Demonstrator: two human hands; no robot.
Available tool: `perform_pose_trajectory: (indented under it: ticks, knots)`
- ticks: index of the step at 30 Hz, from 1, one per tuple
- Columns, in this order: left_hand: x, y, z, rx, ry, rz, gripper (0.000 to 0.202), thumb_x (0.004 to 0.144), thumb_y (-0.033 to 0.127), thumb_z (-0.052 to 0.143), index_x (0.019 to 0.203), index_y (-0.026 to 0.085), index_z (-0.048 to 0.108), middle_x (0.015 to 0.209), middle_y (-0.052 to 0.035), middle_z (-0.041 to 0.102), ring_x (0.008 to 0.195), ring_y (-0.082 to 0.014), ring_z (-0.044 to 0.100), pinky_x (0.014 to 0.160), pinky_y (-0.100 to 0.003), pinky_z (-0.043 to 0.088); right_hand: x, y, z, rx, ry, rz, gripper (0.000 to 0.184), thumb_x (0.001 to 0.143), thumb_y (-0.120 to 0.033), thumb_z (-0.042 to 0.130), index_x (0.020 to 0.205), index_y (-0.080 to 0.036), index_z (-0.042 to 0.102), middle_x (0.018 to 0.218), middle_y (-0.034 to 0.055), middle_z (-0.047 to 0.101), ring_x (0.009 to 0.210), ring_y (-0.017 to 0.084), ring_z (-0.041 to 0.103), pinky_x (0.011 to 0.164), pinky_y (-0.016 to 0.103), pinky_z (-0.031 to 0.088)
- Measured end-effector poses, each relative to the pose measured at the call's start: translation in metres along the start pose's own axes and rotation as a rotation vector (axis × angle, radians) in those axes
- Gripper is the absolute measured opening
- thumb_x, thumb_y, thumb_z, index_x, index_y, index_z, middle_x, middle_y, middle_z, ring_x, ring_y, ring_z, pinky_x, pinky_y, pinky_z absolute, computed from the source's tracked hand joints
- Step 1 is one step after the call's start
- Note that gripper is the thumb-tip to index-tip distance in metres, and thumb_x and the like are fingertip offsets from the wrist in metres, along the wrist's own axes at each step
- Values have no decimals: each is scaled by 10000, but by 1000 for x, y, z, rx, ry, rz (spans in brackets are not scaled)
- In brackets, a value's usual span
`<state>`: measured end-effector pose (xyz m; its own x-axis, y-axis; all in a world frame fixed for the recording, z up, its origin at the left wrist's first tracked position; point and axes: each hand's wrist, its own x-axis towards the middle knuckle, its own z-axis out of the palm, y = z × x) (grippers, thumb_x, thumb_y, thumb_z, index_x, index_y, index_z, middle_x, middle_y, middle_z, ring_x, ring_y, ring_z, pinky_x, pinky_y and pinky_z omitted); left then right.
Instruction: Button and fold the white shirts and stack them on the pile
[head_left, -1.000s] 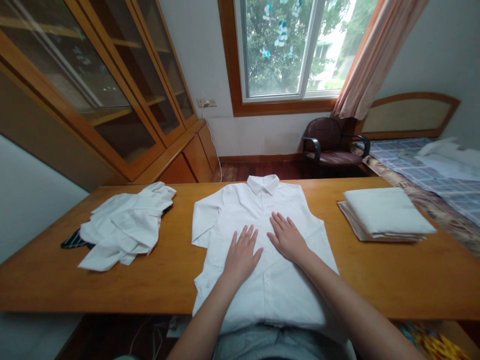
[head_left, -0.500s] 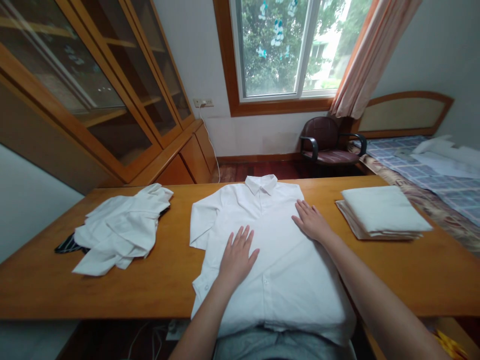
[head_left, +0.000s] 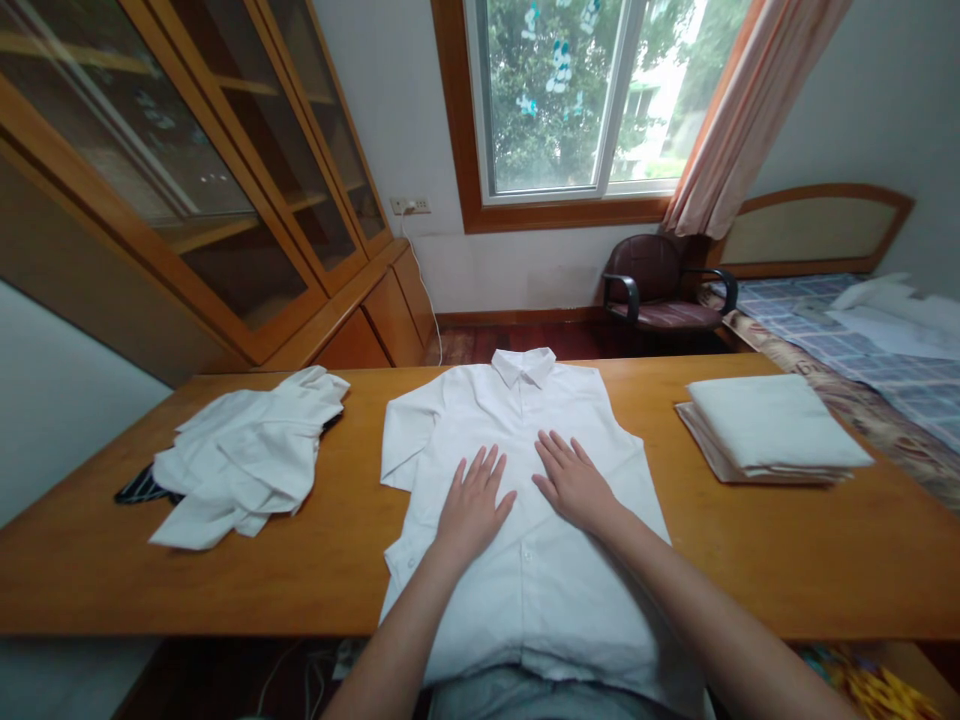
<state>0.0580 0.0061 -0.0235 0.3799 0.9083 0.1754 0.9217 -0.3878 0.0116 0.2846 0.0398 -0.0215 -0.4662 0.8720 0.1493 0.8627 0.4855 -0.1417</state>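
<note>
Window light (head_left: pixel 555 130) falls from the far wall across a wooden table (head_left: pixel 750 560); glass-fronted cabinet (head_left: pixel 247 130) at left. White shirt (head_left: pixel 523 520) lies front up at mid-table, collar (head_left: pixel 523 367) pointing away from you, lower end at the near edge by your grey clothing. Crumpled white cloth (head_left: pixel 244 455) sits to its left, folded stack (head_left: pixel 776 425) to its right, both apart from it.

Your left hand (head_left: pixel 474 510) and right hand (head_left: pixel 574 482) rest palm down on the shirt front, fingers spread and extended, neither gripping anything. How hard they press, cannot tell.

Step looks like smoothing. For that: keep palms flat, pressure light and even. Work outward from the button placket (head_left: pixel 527 560), one hand anchoring while the other sweeps. Creases show below the collar; stroke those toward the shoulders. Mind the bent sleeve (head_left: pixel 411 430) at left; a hard sweep could drag it. Right side shows no sleeve laid out; feel for a lump beneath.
</note>
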Motion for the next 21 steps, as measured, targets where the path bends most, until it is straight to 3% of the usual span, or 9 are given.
perform_pose_trajectory:
  ticks: [3, 6, 13, 21]
  knots:
    - [0, -8, -1, -1, -4, 12, 580, 999, 487, 334, 1527, 248, 322, 1621, -24, 256, 1502, -222, 217, 1216, -483, 226, 1, 11, 2, 0, -7, 42, 636, 1008, -507, 308, 1521, -133, 347, 1607, 98, 263, 1493, 253, 222, 1210, 477, 183]
    - [0, -19, 0, -1, 5, -15, 569, 1000, 485, 333, 1519, 255, 340, 1614, -28, 279, 1497, -227, 235, 1213, -471, 239, 5, 38, 1, -14, -5, 110, 638, 1002, -510, 310, 1525, -146, 340, 1607, 100, 263, 1494, 251, 223, 1206, 479, 192]
    - [-7, -44, -1, 23, -16, -170, 591, 1002, 479, 319, 1477, 140, 412, 1578, -112, 351, 1474, -254, 296, 1204, -441, 278, 8, 92, 3, -45, 10, 196, 659, 990, -521, 311, 1506, -115, 373, 1597, 124, 292, 1484, 262, 251, 1206, 437, 228]
    - [-11, -46, -10, 86, -84, -380, 640, 983, 487, 335, 1463, 71, 414, 1565, -192, 344, 1465, -299, 308, 1178, -468, 301, 9, 98, 2, -46, -3, 204, 657, 995, -525, 283, 1507, -122, 366, 1599, 121, 292, 1486, 253, 245, 1204, 451, 230]
